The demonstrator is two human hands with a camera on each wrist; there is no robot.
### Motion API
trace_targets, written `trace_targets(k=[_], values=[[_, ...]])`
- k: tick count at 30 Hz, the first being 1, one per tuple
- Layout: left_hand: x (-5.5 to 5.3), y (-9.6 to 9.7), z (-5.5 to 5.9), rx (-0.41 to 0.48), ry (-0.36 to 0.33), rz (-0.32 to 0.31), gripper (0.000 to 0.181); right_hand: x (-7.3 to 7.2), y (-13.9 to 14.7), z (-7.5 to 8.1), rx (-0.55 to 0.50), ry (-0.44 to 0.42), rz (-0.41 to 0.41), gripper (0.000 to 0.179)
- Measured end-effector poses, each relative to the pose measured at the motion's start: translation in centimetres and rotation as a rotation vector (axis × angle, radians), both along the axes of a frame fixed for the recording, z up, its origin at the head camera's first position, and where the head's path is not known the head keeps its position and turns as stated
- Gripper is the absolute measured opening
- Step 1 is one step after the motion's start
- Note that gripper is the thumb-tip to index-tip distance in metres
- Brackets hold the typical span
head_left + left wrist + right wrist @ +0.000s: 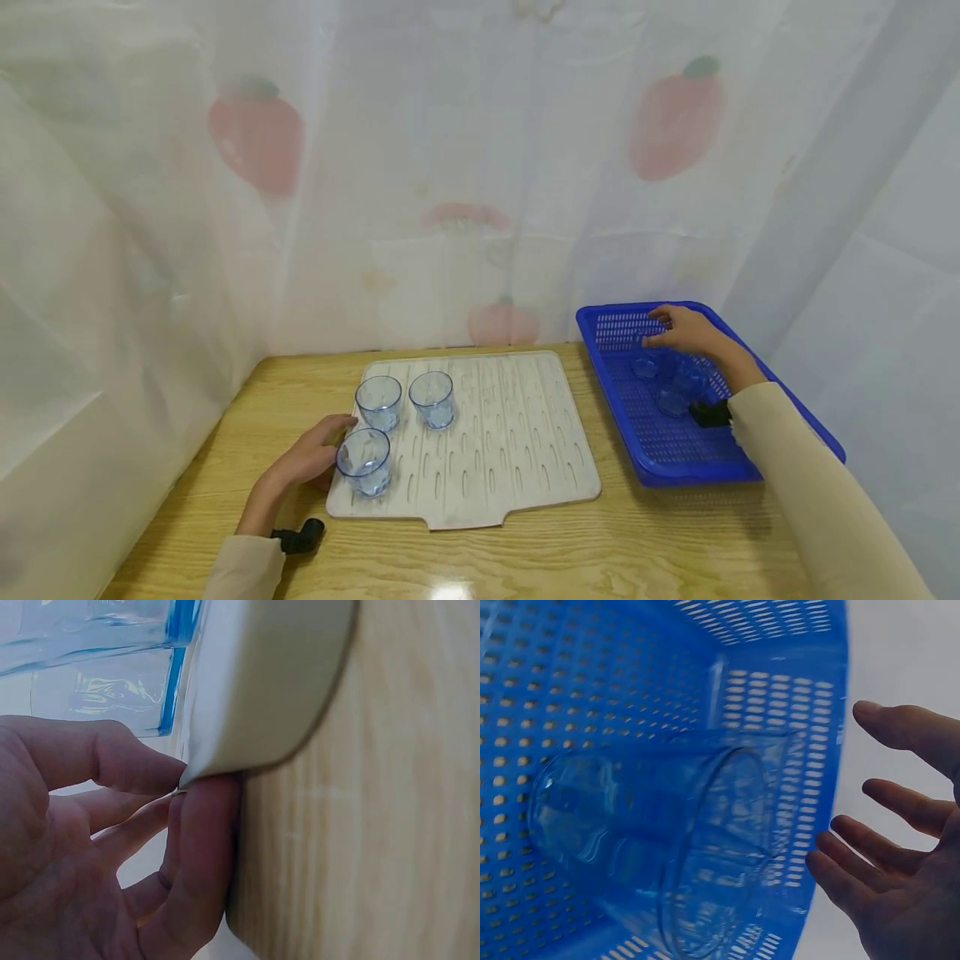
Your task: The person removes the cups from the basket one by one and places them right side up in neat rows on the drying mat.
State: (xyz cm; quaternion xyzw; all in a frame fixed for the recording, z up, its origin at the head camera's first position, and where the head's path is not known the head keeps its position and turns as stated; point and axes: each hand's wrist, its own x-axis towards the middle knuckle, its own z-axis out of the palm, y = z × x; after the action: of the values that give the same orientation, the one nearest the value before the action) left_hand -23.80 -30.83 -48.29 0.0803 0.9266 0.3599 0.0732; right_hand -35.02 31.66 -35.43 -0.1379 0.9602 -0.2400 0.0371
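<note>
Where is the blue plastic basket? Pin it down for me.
In the head view, the blue plastic basket sits toward the right of the wooden table, beside the pale drying mat, with the right hand over it.

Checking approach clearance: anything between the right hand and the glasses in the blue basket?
Nothing visible. The right hand is over the basket, and the right wrist view shows only open space between its fingers and the nearest glass.

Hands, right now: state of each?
Left hand: closed, pinching the edge of the off-white rectangular mat.
Right hand: open, holding nothing, at the blue perforated plastic basket.
</note>
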Motion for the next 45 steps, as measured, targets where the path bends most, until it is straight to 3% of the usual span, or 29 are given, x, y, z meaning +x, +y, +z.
trace_targets(k=[9,24,32,45], values=[[0.1,0.0,-0.1,-0.001,0.016,0.0,0.059,-1.1,-0.1,-1.1,0.046,-0.064,-0.027,0.082],[0.0,0.3,-0.1,0.022,-0.002,-0.001,0.06,-2.2,0.5,-1.9,0.118,-0.088,-0.055,0.075],[0.1,0.2,-0.1,0.02,-0.001,0.003,0.06,-2.2,0.4,-2.1,0.117,-0.07,-0.044,0.068],[-0.1,0.2,-0.2,0.024,0.009,-0.003,0.059,-1.7,0.5,-1.8,0.077,-0.062,-0.111,0.07]])
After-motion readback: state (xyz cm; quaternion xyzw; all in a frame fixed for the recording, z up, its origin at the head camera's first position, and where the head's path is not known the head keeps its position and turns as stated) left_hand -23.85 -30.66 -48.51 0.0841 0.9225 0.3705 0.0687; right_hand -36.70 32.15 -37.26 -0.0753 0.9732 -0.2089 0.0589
